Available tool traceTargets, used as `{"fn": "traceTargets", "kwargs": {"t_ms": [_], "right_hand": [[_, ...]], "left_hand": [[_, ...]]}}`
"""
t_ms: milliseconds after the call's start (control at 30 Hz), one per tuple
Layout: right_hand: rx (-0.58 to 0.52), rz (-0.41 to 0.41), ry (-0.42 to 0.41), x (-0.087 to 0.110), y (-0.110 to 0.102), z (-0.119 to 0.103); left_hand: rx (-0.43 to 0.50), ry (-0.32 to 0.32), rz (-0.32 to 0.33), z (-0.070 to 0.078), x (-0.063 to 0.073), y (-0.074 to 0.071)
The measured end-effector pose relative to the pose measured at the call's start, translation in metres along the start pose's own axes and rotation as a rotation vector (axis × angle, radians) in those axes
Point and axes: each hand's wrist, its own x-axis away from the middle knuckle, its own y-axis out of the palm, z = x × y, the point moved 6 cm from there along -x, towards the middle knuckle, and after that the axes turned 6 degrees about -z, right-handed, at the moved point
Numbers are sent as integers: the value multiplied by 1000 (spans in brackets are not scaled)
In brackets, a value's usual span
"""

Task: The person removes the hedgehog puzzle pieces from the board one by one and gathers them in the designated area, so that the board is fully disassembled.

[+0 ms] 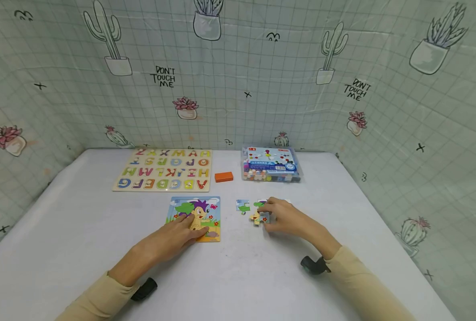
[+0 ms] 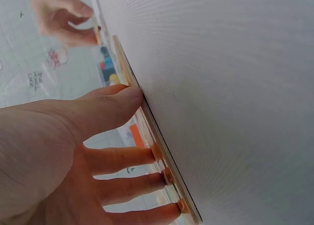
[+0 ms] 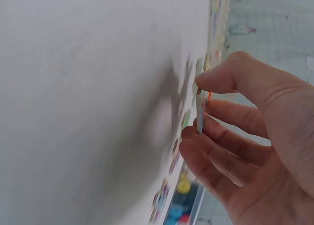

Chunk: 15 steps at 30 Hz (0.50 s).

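I log a white table. Behind it and along both its sides I see pale grid cloth, printed with cacti, succulents and "DON'T TOUCH ME" lettering. Light over table: soft.

Play corner, tabletop, cloth-screened; whether home or studio could not be told. White table: lay below the left fingers and right fingers. Cactus-printed grid cloth: hung beyond both and to either side. Cartoon picture board: under left fingers. Alphabet board: stood farther beyond them. Boxed coloured pieces: beyond right fingers.
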Motion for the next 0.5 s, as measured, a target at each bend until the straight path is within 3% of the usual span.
{"fn": "traceTargets", "kwargs": {"t_ms": [233, 500], "right_hand": [[-8, 40, 27, 35, -6, 35], [29, 58, 61, 51, -9, 56]], "left_hand": [[14, 13, 14, 1, 3, -1], [16, 32, 2, 2, 3, -3]]}}
